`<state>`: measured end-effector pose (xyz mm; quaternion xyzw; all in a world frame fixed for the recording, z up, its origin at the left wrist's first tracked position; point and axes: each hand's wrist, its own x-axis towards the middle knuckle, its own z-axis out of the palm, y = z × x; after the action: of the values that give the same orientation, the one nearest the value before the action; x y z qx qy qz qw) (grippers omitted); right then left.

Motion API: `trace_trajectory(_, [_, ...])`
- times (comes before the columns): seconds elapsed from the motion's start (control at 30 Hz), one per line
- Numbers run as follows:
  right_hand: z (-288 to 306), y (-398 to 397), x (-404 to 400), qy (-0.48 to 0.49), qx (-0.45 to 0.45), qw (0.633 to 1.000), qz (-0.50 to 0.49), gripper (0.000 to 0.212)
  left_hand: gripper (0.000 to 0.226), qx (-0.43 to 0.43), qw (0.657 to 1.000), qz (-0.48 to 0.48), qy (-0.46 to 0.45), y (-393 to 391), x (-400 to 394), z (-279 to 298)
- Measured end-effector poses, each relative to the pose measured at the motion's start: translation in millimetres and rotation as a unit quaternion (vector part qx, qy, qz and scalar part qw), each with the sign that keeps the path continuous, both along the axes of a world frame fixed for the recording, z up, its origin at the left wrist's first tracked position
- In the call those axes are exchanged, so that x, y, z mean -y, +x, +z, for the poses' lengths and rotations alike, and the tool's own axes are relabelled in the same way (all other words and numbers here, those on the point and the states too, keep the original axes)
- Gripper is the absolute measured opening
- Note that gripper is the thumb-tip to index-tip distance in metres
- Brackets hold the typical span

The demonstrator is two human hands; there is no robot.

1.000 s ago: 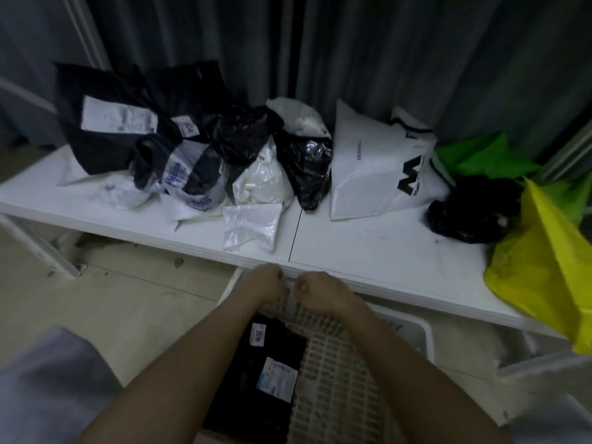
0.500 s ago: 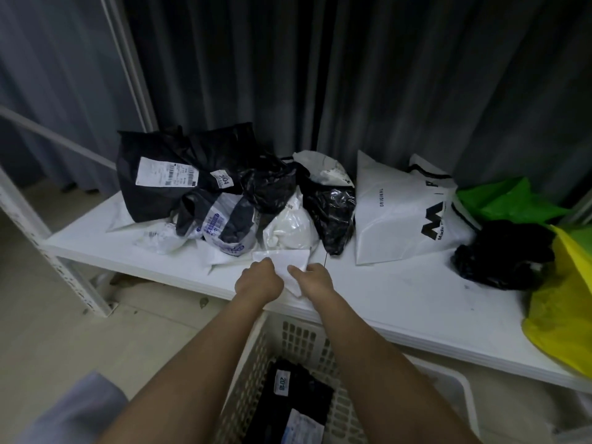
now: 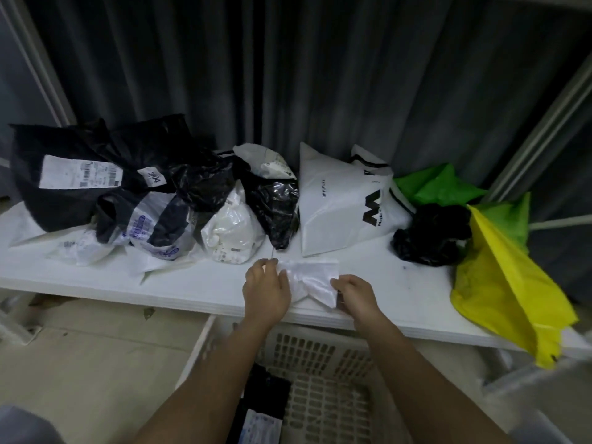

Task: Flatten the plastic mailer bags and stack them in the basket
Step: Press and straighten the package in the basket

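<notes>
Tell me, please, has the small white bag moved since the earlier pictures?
Yes. The small white bag has shifted right across the seam in the table, away from the pile, and now lies before the big white bag, held by both hands.

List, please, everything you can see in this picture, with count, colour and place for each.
small mailer bag: one, white, front of shelf, held between both hands
large mailer bag: one, black with white label, shelf far left
crumpled bags: several, black and white, piled left of centre; exact count unclear
printed bag: one, white with black lettering, centre right
crumpled black bag: one, right of printed bag
green bag: one, back right
yellow bag: one, hanging over shelf's right edge
shelf: one, white
basket: one, white, below shelf
flattened bag: one, black, in basket
left hand: pinching small bag
right hand: pinching small bag
</notes>
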<state>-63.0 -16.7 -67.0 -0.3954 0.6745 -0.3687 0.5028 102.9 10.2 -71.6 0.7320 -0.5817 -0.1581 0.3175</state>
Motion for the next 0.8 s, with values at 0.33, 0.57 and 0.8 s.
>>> trace_trajectory(0.33, [-27,-39,11,-0.102,-0.238,0.966,0.021,0.034,0.065,0.143,0.973,-0.158,0.092,-72,33,-29])
trace_trajectory(0.57, [-32,-11,34,-0.184,-0.513,0.791,0.279,0.05,0.07,0.265,0.924,-0.249,0.119,-65,52,-41])
trace_trajectory(0.8, [-72,-28,29,-0.189,-0.48,0.8,0.306,0.109,0.098,0.224,0.934,-0.271,0.068,-49,47,-68])
